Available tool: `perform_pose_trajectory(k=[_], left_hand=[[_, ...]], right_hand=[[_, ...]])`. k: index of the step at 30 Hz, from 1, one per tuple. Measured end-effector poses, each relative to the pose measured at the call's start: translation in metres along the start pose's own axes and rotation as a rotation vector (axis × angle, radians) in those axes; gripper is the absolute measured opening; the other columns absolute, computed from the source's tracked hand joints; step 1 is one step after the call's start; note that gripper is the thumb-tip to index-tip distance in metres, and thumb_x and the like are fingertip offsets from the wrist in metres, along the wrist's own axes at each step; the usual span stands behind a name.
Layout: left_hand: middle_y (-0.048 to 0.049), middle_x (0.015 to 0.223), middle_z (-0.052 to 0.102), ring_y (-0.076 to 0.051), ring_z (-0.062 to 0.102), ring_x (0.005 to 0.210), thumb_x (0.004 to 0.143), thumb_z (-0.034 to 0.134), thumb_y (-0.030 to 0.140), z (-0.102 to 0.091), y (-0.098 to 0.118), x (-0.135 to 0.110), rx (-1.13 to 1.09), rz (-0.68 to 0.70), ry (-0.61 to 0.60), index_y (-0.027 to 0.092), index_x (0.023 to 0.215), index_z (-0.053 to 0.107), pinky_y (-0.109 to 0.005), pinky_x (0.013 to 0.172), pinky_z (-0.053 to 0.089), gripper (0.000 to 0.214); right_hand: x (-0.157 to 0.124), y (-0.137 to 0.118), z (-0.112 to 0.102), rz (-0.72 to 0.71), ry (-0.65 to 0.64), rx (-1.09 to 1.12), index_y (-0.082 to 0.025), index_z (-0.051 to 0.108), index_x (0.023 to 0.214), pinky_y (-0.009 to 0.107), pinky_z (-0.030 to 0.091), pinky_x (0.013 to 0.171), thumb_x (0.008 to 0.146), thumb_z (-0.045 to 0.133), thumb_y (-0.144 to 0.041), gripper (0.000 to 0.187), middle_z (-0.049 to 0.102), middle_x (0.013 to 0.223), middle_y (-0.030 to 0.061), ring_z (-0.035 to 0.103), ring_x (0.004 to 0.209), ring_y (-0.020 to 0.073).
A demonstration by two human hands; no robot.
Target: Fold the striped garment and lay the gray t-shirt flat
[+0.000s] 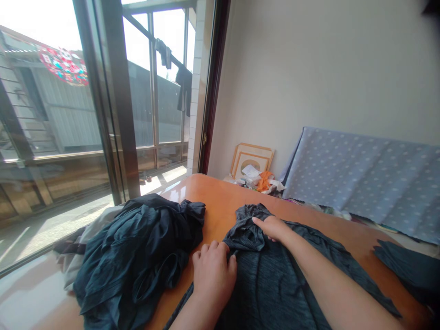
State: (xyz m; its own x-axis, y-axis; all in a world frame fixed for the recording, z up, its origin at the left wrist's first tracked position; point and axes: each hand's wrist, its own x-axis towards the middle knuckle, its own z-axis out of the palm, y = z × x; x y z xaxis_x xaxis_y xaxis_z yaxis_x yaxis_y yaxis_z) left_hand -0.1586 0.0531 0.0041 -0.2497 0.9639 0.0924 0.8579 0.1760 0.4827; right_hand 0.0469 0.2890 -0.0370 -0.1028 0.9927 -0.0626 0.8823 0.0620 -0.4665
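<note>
A heathered grey garment [261, 284] lies spread on an orange-brown wooden table [220, 201], with its top bunched into folds [245, 233]. My left hand [213, 275] rests at the garment's left edge, its fingers curled around the cloth. My right hand [271, 228] lies on the bunched folds, with its fingers together and its thumb hidden. A crumpled dark navy garment [137, 247] is heaped to the left of my left hand, not touching it.
A dark cloth [409, 268] lies at the table's right edge. Pale cloth [75, 261] sits under the navy heap. Wooden frames [250, 160], orange cloth [264, 181] and papers stand beyond the table, beside a dotted blue panel [364, 178]. A glazed door [151, 91] stands left.
</note>
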Motion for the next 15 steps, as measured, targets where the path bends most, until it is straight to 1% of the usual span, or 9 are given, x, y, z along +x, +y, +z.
perform_pose_trajectory(k=[2, 3, 5, 7, 8, 9, 11, 13, 15], left_hand=[[-0.0079, 0.110, 0.070, -0.030, 0.058, 0.111, 0.093, 0.051, 0.036, 0.001, -0.001, 0.000, -0.003, 0.004, 0.006, 0.026, 0.101, 0.072, -0.043, 0.094, 0.038, 0.024], [-0.0078, 0.110, 0.070, -0.030, 0.058, 0.111, 0.093, 0.051, 0.035, 0.001, -0.001, 0.000, -0.006, 0.005, 0.008, 0.026, 0.101, 0.072, -0.043, 0.094, 0.038, 0.024], [-0.0077, 0.110, 0.070, -0.029, 0.058, 0.110, 0.093, 0.051, 0.035, 0.001, -0.002, 0.000, -0.014, 0.004, 0.014, 0.026, 0.100, 0.072, -0.043, 0.095, 0.038, 0.024], [-0.0079, 0.110, 0.070, -0.029, 0.058, 0.111, 0.093, 0.051, 0.035, 0.001, -0.002, 0.000, -0.020, 0.003, 0.018, 0.026, 0.100, 0.072, -0.043, 0.095, 0.037, 0.024], [-0.0080, 0.110, 0.070, -0.029, 0.058, 0.111, 0.093, 0.051, 0.035, 0.001, -0.002, 0.001, -0.021, 0.003, 0.018, 0.026, 0.100, 0.072, -0.043, 0.095, 0.037, 0.024], [-0.0081, 0.110, 0.070, -0.029, 0.058, 0.111, 0.093, 0.051, 0.035, 0.001, -0.003, 0.001, -0.021, 0.004, 0.018, 0.026, 0.100, 0.072, -0.043, 0.095, 0.037, 0.024], [-0.0082, 0.110, 0.070, -0.029, 0.058, 0.111, 0.093, 0.052, 0.035, 0.001, -0.002, 0.001, -0.021, 0.003, 0.017, 0.025, 0.100, 0.072, -0.043, 0.095, 0.037, 0.023], [-0.0083, 0.110, 0.070, -0.029, 0.058, 0.111, 0.093, 0.052, 0.035, 0.001, -0.002, 0.000, -0.021, -0.003, 0.013, 0.026, 0.100, 0.072, -0.042, 0.095, 0.037, 0.023], [-0.0084, 0.110, 0.070, -0.029, 0.058, 0.111, 0.093, 0.052, 0.036, 0.000, -0.001, -0.001, -0.024, -0.003, 0.012, 0.026, 0.101, 0.072, -0.042, 0.095, 0.037, 0.023]], right_hand=[[0.003, -0.004, 0.000, -0.003, -0.008, -0.021, -0.022, 0.063, 0.056, 0.032, 0.046, 0.059, 0.082, 0.056, -0.075, 0.059, 0.060, 0.046, 0.0072, 0.062, 0.050, 0.0217], [0.005, -0.006, 0.000, -0.010, 0.011, -0.030, -0.022, 0.065, 0.060, 0.032, 0.047, 0.062, 0.084, 0.056, -0.072, 0.056, 0.063, 0.051, 0.0077, 0.064, 0.055, 0.0224], [0.009, -0.011, -0.002, -0.026, 0.072, -0.048, -0.023, 0.069, 0.073, 0.032, 0.047, 0.067, 0.085, 0.059, -0.060, 0.041, 0.071, 0.067, 0.0081, 0.068, 0.070, 0.0237], [0.011, -0.013, -0.004, -0.041, 0.127, -0.062, -0.025, 0.071, 0.090, 0.031, 0.046, 0.073, 0.079, 0.067, -0.047, 0.024, 0.076, 0.087, 0.0074, 0.069, 0.085, 0.0247], [0.011, -0.012, -0.005, -0.050, 0.141, -0.066, -0.026, 0.071, 0.097, 0.031, 0.046, 0.074, 0.075, 0.071, -0.040, 0.026, 0.076, 0.095, 0.0068, 0.069, 0.090, 0.0251], [0.010, -0.011, -0.005, -0.061, 0.146, -0.067, -0.028, 0.071, 0.102, 0.031, 0.045, 0.075, 0.070, 0.074, -0.034, 0.033, 0.076, 0.101, 0.0061, 0.068, 0.093, 0.0254], [0.009, -0.009, -0.004, -0.087, 0.137, -0.059, -0.029, 0.072, 0.100, 0.030, 0.044, 0.076, 0.063, 0.076, -0.026, 0.038, 0.075, 0.103, 0.0045, 0.067, 0.095, 0.0254], [0.009, -0.009, -0.003, -0.108, 0.133, -0.034, -0.028, 0.074, 0.089, 0.029, 0.044, 0.076, 0.064, 0.074, -0.025, 0.025, 0.074, 0.098, 0.0036, 0.066, 0.094, 0.0245], [0.010, -0.012, -0.003, -0.122, 0.150, 0.012, -0.026, 0.073, 0.077, 0.029, 0.044, 0.076, 0.071, 0.071, -0.029, 0.007, 0.072, 0.093, 0.0040, 0.066, 0.091, 0.0230]])
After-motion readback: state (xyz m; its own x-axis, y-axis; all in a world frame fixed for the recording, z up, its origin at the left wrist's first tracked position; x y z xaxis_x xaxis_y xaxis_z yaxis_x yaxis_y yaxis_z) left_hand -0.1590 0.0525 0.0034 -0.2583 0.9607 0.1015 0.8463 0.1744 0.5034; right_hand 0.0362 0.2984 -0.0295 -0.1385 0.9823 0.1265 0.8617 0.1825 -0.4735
